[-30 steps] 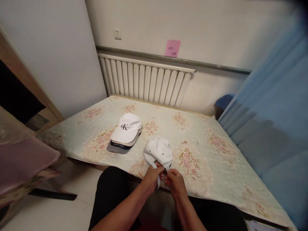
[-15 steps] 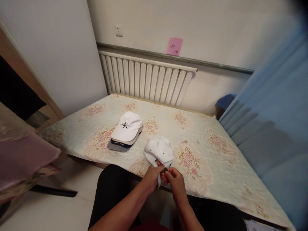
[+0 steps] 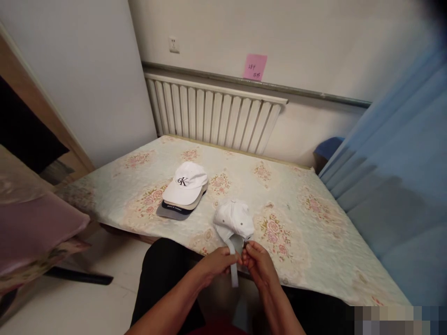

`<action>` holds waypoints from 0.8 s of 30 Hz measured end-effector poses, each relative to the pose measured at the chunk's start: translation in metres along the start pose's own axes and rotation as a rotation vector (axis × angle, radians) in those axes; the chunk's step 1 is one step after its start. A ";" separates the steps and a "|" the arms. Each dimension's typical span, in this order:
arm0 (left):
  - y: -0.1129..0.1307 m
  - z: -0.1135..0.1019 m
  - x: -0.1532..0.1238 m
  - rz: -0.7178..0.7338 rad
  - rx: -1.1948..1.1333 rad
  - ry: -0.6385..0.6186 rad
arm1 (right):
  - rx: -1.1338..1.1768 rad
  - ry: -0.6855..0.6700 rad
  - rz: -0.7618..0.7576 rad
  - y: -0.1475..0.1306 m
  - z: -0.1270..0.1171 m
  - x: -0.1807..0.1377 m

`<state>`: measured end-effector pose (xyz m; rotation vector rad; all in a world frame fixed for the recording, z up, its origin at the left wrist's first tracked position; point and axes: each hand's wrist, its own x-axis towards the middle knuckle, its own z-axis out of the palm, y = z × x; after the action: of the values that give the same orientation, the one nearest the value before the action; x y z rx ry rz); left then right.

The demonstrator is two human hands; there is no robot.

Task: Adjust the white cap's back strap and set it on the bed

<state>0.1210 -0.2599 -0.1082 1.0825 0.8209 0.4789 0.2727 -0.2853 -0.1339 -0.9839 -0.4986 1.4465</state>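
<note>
Nearest: left hand (image 3: 218, 263) and right hand (image 3: 261, 266), close together just past the bed's near edge, over the person's dark-clothed lap.
Left fingers (image 3: 233, 258) pinch the strap (image 3: 234, 275); its loose grey-white tail hangs down between the hands.
Right fingers (image 3: 248, 251) are pressed together on the same strap where it leaves the back of the cap. There's a small dark fitting there, too small to identify.
White cap (image 3: 234, 218) lies on the bed (image 3: 307, 195) right at the near edge, back opening toward the person, crown partly collapsed.

Risks, as I read it:
- The cap sits at the edge and both hands pull toward the lap, so a firm tug probably drags it off the mattress.
- The pinch on the strap is narrow. If it slips, the tail likely runs out through the fitting.
- The soft crown may crease further with nothing bracing it.

Further back: stack of caps (image 3: 185, 188), well apart from the hands, white logo cap on top, beige and dark ones under it.
Behind: radiator (image 3: 213, 111), pink note (image 3: 255, 67), wall socket (image 3: 173, 44). Blue curtain (image 3: 394, 177) on the right, pillow (image 3: 35, 228) on the left.
</note>
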 end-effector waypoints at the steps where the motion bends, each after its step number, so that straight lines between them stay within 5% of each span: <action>1: 0.001 0.000 -0.001 -0.026 -0.010 -0.011 | 0.018 -0.008 0.008 -0.001 0.000 0.000; 14: -0.001 0.008 0.008 0.142 -0.401 0.078 | 0.158 -0.036 0.067 -0.009 0.000 0.002; 24: 0.013 0.017 0.011 0.279 -0.452 0.346 | 0.237 -0.030 0.089 -0.015 0.002 0.002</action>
<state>0.1419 -0.2570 -0.0961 0.7007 0.8115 1.0551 0.2801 -0.2803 -0.1218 -0.8045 -0.2988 1.5622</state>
